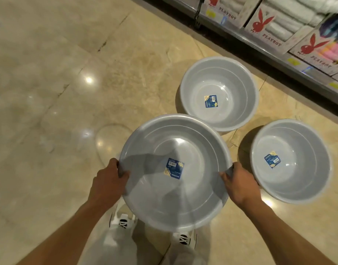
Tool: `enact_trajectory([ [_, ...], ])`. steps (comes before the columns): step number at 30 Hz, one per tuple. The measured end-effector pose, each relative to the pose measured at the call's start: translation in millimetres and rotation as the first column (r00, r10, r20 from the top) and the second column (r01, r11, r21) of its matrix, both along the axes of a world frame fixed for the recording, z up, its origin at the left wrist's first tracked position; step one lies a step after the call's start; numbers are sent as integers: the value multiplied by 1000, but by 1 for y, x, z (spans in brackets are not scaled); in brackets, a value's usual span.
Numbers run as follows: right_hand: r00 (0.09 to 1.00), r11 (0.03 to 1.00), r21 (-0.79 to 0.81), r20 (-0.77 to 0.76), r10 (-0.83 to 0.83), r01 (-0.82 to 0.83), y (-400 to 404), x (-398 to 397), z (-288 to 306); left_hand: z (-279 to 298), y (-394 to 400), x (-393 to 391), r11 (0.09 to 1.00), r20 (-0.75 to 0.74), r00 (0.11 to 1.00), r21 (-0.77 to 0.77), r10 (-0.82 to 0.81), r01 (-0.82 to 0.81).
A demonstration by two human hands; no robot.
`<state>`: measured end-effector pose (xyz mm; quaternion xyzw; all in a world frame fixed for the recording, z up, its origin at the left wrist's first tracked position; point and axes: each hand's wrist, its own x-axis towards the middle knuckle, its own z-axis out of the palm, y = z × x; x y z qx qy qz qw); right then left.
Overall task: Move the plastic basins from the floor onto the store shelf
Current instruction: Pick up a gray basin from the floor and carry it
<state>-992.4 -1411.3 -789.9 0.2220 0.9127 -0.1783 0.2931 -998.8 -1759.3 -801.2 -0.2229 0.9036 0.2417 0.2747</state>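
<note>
Nearest, 2 white shoes [124,222] stand on the floor [49,92] below a grey held basin [174,197]. The left hand [107,180] clamps its left rim, the right hand [239,185] its right rim, thumbs inside; it is lifted above the floor, a blue label [174,168] on its bottom. Just right, basin 2 [298,178] sits on the floor. Beyond, basin 3 [231,79] sits near the shelf [264,44], which carries boxes [279,25] of towels at top right.

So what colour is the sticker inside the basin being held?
Mostly blue with a pale yellow corner, seen in the head view: sticker in the held basin.
</note>
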Motion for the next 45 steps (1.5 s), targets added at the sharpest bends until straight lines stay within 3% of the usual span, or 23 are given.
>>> enact_trajectory([
  [10, 991, 991, -18, 1, -133, 133, -24, 2, -56, -69, -16, -22, 996, 43, 996, 44, -82, 80],
  [21, 981, 982, 25, 55, -187, 186, -32, 12, -91, -97, -18, -14, 988, 46, 989, 71, -138, 134],
  [26, 971, 976, 19, 102, -217, 217, -32, 14, -99, -112, -12, -11, 988, 88, 994, 143, -69, 56],
  [30, 942, 951, -78, 179, -283, 301, -32, 10, -98, -112, -18, -13, 980, 179, 984, 199, -19, -18],
  [34, 925, 915, -157, 154, -349, 371, -28, 2, -79, -94, -27, -20, 972, 219, 976, 231, -10, -42],
  [39, 912, 877, -248, 94, -400, 411, -17, -4, -21, -46, -24, -37, 963, 153, 987, 257, 47, -86],
  [45, 862, 835, -242, 13, -507, 494, 26, 3, 72, 43, 21, -76, 935, 47, 987, 329, -154, 131],
])
